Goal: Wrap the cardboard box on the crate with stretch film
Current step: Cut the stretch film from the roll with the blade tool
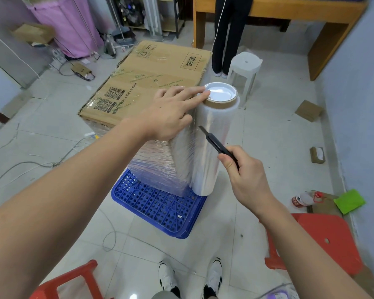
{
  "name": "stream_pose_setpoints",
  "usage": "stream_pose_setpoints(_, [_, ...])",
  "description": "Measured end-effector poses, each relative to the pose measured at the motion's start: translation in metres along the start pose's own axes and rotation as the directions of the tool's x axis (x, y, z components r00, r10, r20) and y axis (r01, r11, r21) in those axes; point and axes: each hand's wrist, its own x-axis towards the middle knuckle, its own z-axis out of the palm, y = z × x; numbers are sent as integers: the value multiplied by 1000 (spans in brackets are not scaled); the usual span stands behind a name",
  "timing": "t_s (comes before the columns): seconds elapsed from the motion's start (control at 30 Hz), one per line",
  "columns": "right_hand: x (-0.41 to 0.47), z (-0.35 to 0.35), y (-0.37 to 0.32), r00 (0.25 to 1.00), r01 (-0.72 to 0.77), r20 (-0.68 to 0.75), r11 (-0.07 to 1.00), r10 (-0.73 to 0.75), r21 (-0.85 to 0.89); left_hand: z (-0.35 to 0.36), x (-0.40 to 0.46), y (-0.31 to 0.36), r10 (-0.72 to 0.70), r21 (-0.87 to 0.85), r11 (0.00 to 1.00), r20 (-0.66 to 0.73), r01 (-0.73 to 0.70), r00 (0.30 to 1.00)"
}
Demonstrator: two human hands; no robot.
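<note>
Head view, reading left to right: I see the cardboard box standing on the blue crate on the tiled floor, its sides already banded in clear stretch film. My left hand lies with straight fingers against the top of the upright stretch film roll, fingertips on its cardboard core rim, beside the box's near corner. Film runs from the roll onto the box. My right hand grips a black utility knife, its blade tip against the roll's face. A red stool sits at lower right.
</note>
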Motion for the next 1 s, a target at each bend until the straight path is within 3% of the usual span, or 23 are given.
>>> stream_pose_setpoints(0.23, [4,13,3,995,-6,-103,990,-9,-143,0,0,0,-2,6,1000,5,2,1000])
stream_pose_setpoints(0.53, [15,25,-2,1000,-29,-18,918,24,-395,-1,5,2,-3,12,1000,14,3,1000])
stream_pose_setpoints(0.7, [5,26,3,995,-85,17,904,101,-420,-1,5,3,1,0,1000,10,-1,1000])
stream_pose_setpoints(1.0, [17,27,-5,997,-73,-10,883,77,-463,-1,6,3,-1,5,1000,8,1,1000])
